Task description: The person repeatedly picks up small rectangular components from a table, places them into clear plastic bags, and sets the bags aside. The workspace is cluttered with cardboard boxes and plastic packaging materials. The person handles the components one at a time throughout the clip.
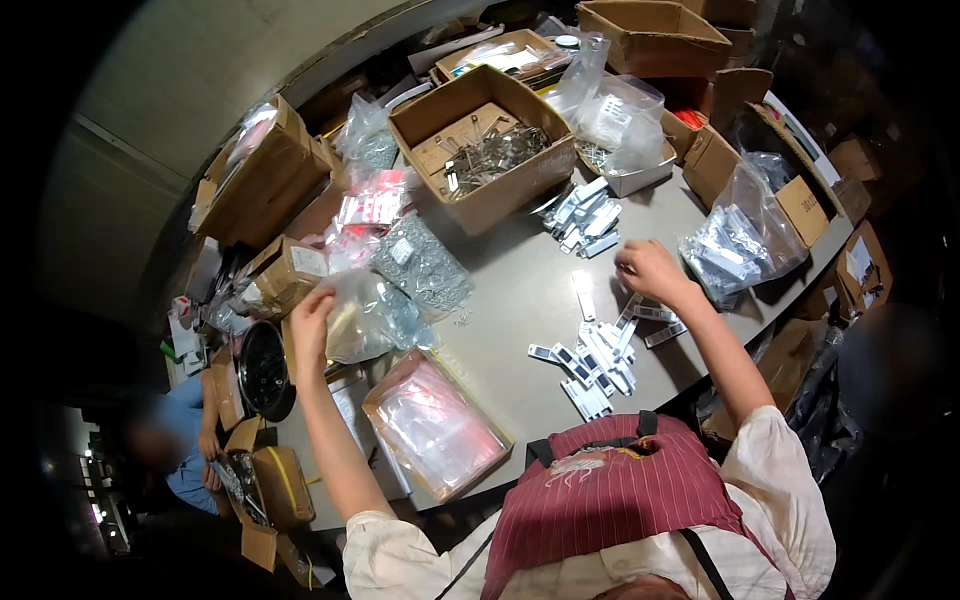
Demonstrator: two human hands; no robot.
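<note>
At the left, my left hand (312, 325) has its fingers closed at the edge of a clear plastic bag (358, 318) lying on the table. My right hand (652, 272) is over the table's middle right with its fingertips pinched together; whatever is between them is too small to make out. Nearest to it are a loose pile of flat white-and-grey pieces (605, 355) with dark windows and a single white piece (583, 295). Beyond the hand sits another heap of similar pieces (585, 215).
A cardboard box of metal parts (470, 205) stands at the back. Clear sleeves fill a shallow box (430, 425) nearer me. A bag of small metal parts (425, 262) lies centre left, a bag of white pieces (735, 245) at right. Another person (190, 440) works at far left.
</note>
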